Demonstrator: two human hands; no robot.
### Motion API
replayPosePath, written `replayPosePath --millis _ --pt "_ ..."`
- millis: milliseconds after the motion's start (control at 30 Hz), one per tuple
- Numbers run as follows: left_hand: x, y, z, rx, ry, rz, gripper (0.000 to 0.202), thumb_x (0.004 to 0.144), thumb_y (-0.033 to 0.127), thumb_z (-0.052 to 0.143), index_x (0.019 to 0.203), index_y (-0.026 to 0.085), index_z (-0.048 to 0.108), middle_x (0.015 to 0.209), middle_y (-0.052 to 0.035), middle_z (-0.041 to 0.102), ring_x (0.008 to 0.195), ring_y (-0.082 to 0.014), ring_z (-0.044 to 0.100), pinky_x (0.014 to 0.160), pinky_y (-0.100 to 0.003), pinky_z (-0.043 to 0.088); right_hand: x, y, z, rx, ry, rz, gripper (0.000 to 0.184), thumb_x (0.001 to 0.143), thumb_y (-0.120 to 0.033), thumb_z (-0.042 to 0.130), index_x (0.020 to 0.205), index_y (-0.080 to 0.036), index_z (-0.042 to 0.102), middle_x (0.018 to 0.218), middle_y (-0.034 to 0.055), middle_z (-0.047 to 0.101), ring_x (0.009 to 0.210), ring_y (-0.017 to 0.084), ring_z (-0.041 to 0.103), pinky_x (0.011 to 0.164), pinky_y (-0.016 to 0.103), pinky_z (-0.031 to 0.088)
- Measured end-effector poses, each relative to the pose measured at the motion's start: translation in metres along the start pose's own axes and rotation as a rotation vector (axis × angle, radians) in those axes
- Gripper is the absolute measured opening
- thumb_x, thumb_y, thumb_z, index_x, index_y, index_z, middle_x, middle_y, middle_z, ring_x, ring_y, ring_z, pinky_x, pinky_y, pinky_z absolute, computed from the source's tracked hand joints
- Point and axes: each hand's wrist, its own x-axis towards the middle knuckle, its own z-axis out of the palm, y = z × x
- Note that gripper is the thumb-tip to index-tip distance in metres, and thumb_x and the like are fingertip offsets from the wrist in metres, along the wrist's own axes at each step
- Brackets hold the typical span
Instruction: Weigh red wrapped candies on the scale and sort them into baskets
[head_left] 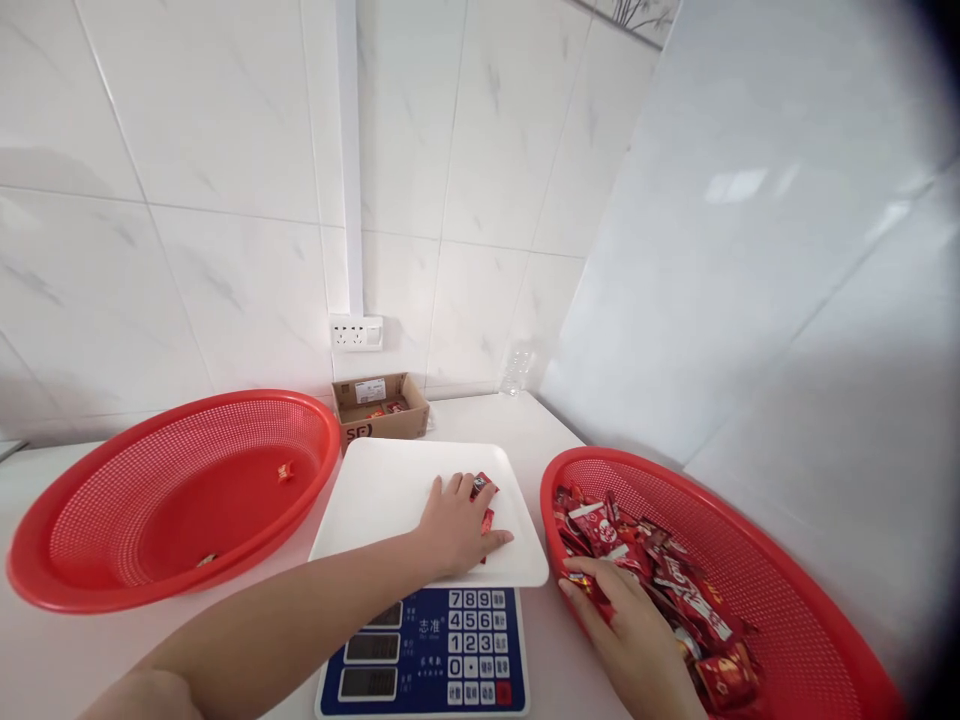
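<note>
While the left hand (457, 525) is laid palm down near the right edge of the white pan (382, 510), red packets (485, 484) are partly covered by it, one being seen at the fingertips and more red between forefinger and thumb. Its fingers are loosely spread and its thumb is held out to the side; whether the packets are gripped or only touched cannot be told. The right hand (626, 625) is held half curled at the left rim of the right basket (757, 560), with a shiny packet (589, 585) framed by thumb and forefinger; whether it is pinched cannot be made out. Inside that basket a heap (694, 590) of red wrappers is piled. Beneath the pan, the blue-faced scale (424, 640) is set, its keys (478, 648) placed right of three displays (371, 648), whose digits cannot be read. To the left of the pan is placed the left basket (187, 500), by whose right wall a small sweet (286, 471) is seen. Behind the pan, a box (386, 425) with wrapped pieces in it is stood near the back edge of the counter (480, 412), and a clear tub (517, 370) is set at its back right corner, while a socket (357, 333) is mounted on the wall above the box.
</note>
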Motion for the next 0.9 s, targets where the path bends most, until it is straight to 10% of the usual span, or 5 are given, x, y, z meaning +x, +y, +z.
replayPosePath --millis 533,900 --pt "0.005 -0.029 -0.021 -0.077 0.085 0.062 0.024 0.089 0.034 0.054 0.104 0.017 0.058 0.102 -0.0052 0.062 0.084 -0.0155 0.061 0.074 -0.035 0.052 -0.001 0.01 0.003 -0.011 -0.008 0.033 0.03 0.083 -0.047 0.047 0.091 -0.024 0.066 0.097 0.0069 0.071 0.091 0.024 0.066 0.075 0.035 0.055" --pt "-0.085 -0.14 -0.101 0.077 0.27 -0.39 0.034 0.092 0.039 0.029 0.1 0.02 0.056 0.102 -0.0084 0.063 0.076 -0.0216 0.064 0.063 -0.034 0.049 -0.001 0.011 0.006 0.004 0.003 0.059 0.033 0.081 -0.051 0.048 0.089 -0.024 0.066 0.095 0.0067 0.071 0.09 0.024 0.066 0.077 0.038 0.054"
